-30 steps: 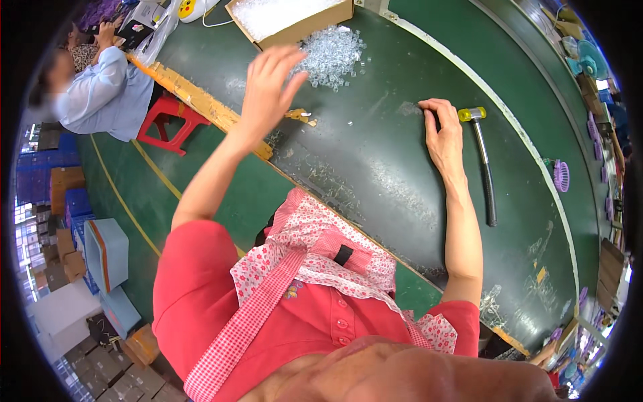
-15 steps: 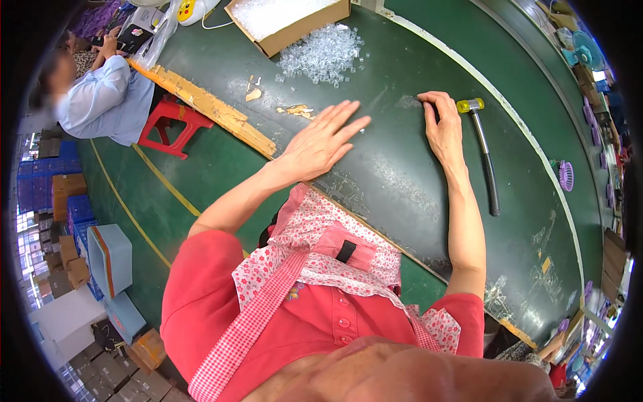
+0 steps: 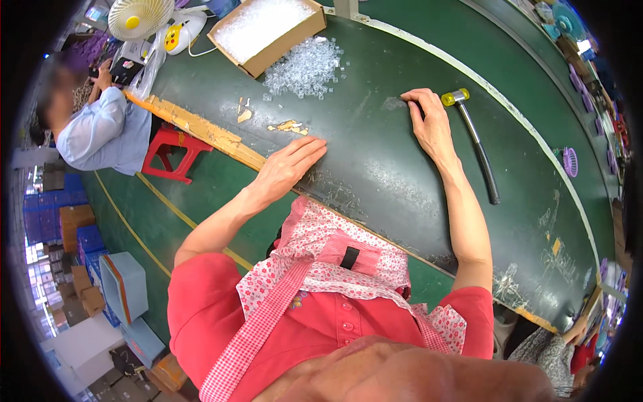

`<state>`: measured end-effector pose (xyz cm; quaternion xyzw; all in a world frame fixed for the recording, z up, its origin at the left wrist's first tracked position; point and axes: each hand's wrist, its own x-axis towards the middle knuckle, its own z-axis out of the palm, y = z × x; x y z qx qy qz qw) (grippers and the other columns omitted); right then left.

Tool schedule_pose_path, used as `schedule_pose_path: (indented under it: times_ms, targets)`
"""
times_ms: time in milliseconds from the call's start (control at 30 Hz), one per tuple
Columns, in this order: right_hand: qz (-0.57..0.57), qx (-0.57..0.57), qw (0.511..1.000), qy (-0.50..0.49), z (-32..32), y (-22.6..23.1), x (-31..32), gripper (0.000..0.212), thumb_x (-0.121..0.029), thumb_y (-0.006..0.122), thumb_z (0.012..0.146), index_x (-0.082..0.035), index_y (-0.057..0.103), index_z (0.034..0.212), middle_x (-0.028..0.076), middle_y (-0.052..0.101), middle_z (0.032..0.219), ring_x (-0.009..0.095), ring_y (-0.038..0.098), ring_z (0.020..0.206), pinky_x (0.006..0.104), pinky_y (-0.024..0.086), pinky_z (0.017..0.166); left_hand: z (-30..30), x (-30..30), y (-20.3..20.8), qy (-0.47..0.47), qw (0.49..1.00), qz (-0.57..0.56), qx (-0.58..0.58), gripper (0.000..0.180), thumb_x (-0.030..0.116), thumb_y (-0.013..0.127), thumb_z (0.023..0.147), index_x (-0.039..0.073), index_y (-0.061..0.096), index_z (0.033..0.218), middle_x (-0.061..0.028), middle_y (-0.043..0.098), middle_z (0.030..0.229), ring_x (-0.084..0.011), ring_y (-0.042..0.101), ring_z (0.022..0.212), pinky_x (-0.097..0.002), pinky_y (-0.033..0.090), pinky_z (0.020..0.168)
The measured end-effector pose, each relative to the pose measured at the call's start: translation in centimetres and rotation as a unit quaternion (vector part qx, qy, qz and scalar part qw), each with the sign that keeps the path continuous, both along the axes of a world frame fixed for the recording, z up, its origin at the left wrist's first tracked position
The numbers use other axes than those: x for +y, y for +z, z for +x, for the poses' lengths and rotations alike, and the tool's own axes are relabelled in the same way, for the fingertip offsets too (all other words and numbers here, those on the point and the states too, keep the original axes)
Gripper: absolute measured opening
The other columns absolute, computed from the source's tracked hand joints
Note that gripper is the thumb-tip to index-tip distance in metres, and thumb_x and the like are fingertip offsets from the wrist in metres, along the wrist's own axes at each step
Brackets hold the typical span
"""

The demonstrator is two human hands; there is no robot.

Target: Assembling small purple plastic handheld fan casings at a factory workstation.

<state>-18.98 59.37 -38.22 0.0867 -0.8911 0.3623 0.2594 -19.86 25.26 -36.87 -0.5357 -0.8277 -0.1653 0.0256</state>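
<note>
My left hand (image 3: 289, 165) lies palm down at the near edge of the dark green table (image 3: 375, 144), its fingers stretched out side by side. Whether anything is under its palm is hidden. Farther right, my right hand (image 3: 432, 127) rests on the tabletop with bent fingers and the thumb apart from them; no object shows in it. Just right of it lies a hammer (image 3: 477, 141) with a yellow head and a dark grip. A heap of small clear plastic pieces (image 3: 305, 70) is spread beyond my hands.
Behind the heap stands a cardboard box (image 3: 284, 40) full of clear pieces. Torn tan scraps (image 3: 289, 126) lie near my left hand. A worn wooden edge (image 3: 201, 130) runs to the left, by a red stool (image 3: 175, 154) and a seated person (image 3: 100, 130). A purple basket (image 3: 569, 162) is at right.
My left hand has drawn back toward the near table edge, its fingers closer together. A small clear piece by its fingertips no longer shows. My right hand stays beside the hammer; the view has shifted slightly.
</note>
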Motion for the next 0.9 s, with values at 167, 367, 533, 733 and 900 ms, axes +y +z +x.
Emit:
schedule_pose_path:
  times_ms: [167,367,533,733,900]
  targets:
    - [-0.008,-0.024,1.000,-0.005,0.2,0.1,0.2,0.013,-0.001,0.059,0.093,-0.001,0.065,0.105,0.011,0.064,0.104,0.029,0.061,0.100,0.0371,0.048,0.089,0.0,-1.3,-0.2,0.040,0.998,0.044,0.023,0.042,0.000,0.058,0.079,-0.001,0.064,0.120,-0.0120,0.063,0.126,-0.0309,0.059,0.116,-0.0388,0.052,0.096]
    - [0.002,-0.018,1.000,-0.005,0.3,-0.2,0.4,0.014,0.000,0.058,0.093,-0.002,0.065,0.105,0.011,0.064,0.104,0.029,0.061,0.101,0.0375,0.048,0.089,-4.6,0.8,1.0,0.061,0.982,0.131,0.121,0.036,-0.004,0.065,0.075,0.003,0.068,0.111,-0.0096,0.067,0.107,-0.0286,0.062,0.101,-0.0395,0.050,0.086]
    - [0.011,-0.013,1.000,0.002,0.2,-0.3,0.3,0.014,0.001,0.058,0.093,-0.001,0.065,0.105,0.010,0.064,0.103,0.029,0.061,0.101,0.0374,0.048,0.089,-12.2,3.9,2.5,0.109,0.964,0.167,0.178,0.020,0.003,0.067,0.086,0.009,0.072,0.104,-0.0047,0.069,0.106,-0.0259,0.060,0.103,-0.0381,0.046,0.087]
    - [0.007,-0.009,1.000,0.019,0.1,0.0,0.0,0.014,0.000,0.058,0.093,-0.001,0.065,0.105,0.011,0.064,0.104,0.029,0.061,0.100,0.0372,0.048,0.088,-16.3,3.0,2.5,0.125,0.961,0.159,0.186,0.023,0.004,0.068,0.085,0.005,0.072,0.107,-0.0057,0.070,0.113,-0.0284,0.059,0.107,-0.0402,0.047,0.095]
    - [0.007,-0.012,1.000,0.011,0.2,0.0,0.2,0.013,0.000,0.058,0.093,-0.001,0.064,0.105,0.011,0.063,0.104,0.029,0.060,0.099,0.0366,0.047,0.088,-12.7,-1.9,2.2,0.221,0.947,0.180,0.150,0.019,0.004,0.069,0.086,0.005,0.072,0.105,-0.0103,0.069,0.106,-0.0301,0.061,0.102,-0.0382,0.049,0.090]
